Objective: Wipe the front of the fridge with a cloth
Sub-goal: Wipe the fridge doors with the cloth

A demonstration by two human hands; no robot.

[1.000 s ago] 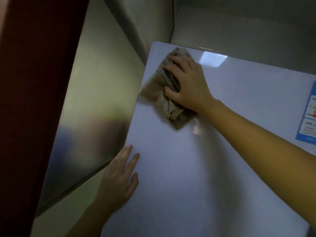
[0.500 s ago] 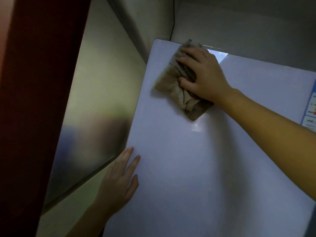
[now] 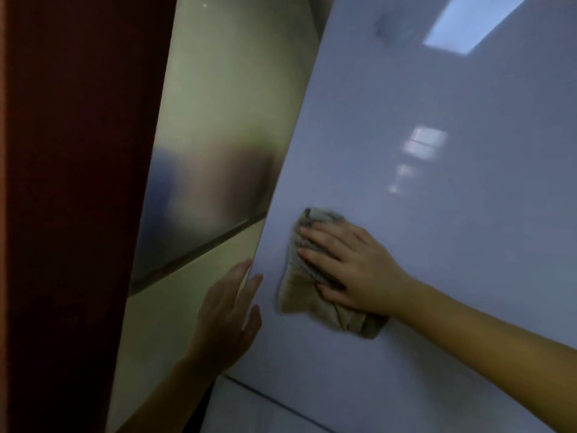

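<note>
The fridge front (image 3: 437, 245) is a glossy pale blue-white door that fills the right of the head view. My right hand (image 3: 352, 270) presses a crumpled beige cloth (image 3: 299, 295) flat against the door near its left edge, fingers spread over it. My left hand (image 3: 228, 320) rests open on the door's left edge, just left of the cloth, fingers pointing up. A dark seam (image 3: 281, 401) below both hands marks the door's lower edge.
A shiny metallic side panel (image 3: 218, 151) runs along the left of the door, with a dark groove across it. A dark red upright surface (image 3: 71, 214) stands at the far left. Bright window reflections (image 3: 468, 26) show on the upper door.
My right hand has swept the cloth from the door's top left corner down to the lower left, next to my left hand. The view has dropped, so the top edge and sticker are gone.
</note>
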